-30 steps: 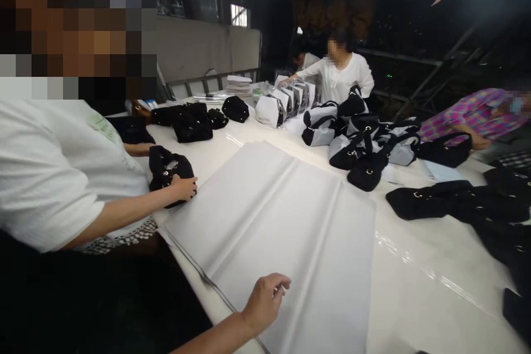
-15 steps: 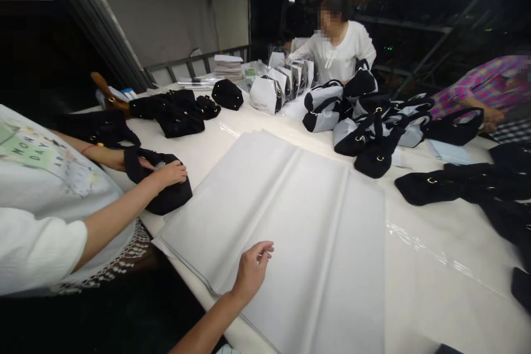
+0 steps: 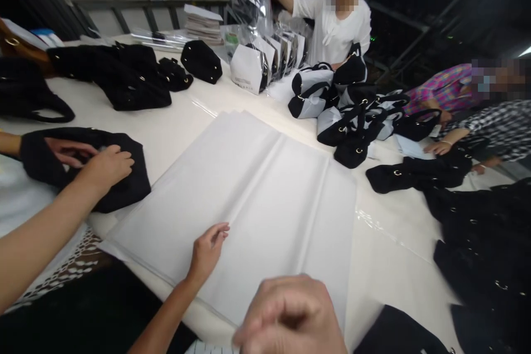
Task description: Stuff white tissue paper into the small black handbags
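My left hand (image 3: 207, 250) hovers over the left part of a stack of large pale grey sheets (image 3: 265, 188), its fingers curled together; whether anything thin is between them is too small to tell. Large and close to the camera, my right hand (image 3: 292, 318) is at the bottom edge over the near side of the sheets, slightly blurred. Its fingers are curled in, and what they hold, if anything, is hidden. The sheets lie on a cream-covered table (image 3: 394, 265) and show long soft creases.
At the left, another person's hands (image 3: 105, 168) work in a black bag (image 3: 128, 177). Black bags (image 3: 136, 77) lie behind. Across the table, a person in white (image 3: 340, 27) lifts clear plastic above wrapped bags (image 3: 249, 69). More black bags (image 3: 489, 227) and people stand right.
My right hand has come into view at the bottom. The view has shifted, so the sheets and my left hand appear further left. The person across has raised clear plastic.
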A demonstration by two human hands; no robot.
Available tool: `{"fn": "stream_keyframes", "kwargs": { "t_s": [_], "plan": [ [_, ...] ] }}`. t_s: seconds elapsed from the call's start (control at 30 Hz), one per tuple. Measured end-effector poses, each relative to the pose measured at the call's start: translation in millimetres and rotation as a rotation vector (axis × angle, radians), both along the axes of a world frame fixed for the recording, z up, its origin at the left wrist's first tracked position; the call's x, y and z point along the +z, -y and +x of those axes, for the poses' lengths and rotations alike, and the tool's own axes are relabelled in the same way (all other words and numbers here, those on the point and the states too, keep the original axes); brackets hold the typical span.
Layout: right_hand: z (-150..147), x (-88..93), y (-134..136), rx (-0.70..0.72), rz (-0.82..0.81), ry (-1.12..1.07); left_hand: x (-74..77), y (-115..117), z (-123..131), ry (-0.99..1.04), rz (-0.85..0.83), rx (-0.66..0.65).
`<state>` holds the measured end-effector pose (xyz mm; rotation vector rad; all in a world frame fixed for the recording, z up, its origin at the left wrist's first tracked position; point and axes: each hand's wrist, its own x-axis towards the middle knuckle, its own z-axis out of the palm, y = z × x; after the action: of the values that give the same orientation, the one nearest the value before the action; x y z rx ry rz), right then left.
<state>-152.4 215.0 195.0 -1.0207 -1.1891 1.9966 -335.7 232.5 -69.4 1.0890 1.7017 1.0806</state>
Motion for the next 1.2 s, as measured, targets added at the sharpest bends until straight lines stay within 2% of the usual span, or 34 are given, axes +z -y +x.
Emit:
{"fn": "stream_keyframes", "kwargs": {
  "t_s": [0.1,0.17,0.23,0.3,0.37,0.43,0.53,0.63,0.7,0.77,0.9,1.03,1.2],
  "plan": [
    [20.2,-75.2,-28.1,-0.395,-0.055,0.352,-3.2,-32.9,-32.2,-0.084,0.033,0.063],
    [47.2,-127.1,-36.5,-0.549,-0.015,0.596,-5.4,-55.0,-54.2,-0.143,0.049,0.102],
    [80.4,-172.1,-33.1,-0.571,0.037,0.832,-8.1,-75.4,-74.3,-0.219,0.062,0.127],
    [112.5,-208.7,-20.3,-0.535,0.043,1.017,-12.1,-93.4,-91.7,-0.337,0.050,0.140],
    [137.2,-237.1,-5.3,-0.546,0.032,1.176,-18.4,-108.7,-105.3,-0.487,0.028,0.157],
    [151.3,-256.4,3.7,-0.561,0.077,1.289,-27.4,-121.1,-114.2,-0.641,0.042,0.208],
    [152.8,-267.4,-5.6,-0.556,0.247,1.425,-43.7,-133.5,-118.1,-0.816,0.123,0.328],
    [133.1,-265.1,-40.4,-0.475,0.431,1.499,-55.8,-139.1,-114.2,-0.907,0.128,0.344],
    [110.8,-263.9,-69.8,-0.395,0.506,1.519,-58.2,-140.3,-111.1,-0.934,0.103,0.323],
    [85.0,-266.3,-98.0,-0.337,0.473,1.561,-57.5,-140.2,-109.4,-0.950,0.092,0.314],
    [39.6,-282.0,-136.8,-0.261,0.212,1.602,-57.0,-140.0,-109.7,-0.965,0.113,0.315],
    [20.0,-298.3,-146.3,-0.293,0.178,1.563,-59.7,-141.5,-107.9,-0.973,0.143,0.357],
    [21.9,-300.0,-143.5,-0.316,0.199,1.540,-52.5,-138.8,-100.2,-0.963,0.124,0.377]
  ]
}}
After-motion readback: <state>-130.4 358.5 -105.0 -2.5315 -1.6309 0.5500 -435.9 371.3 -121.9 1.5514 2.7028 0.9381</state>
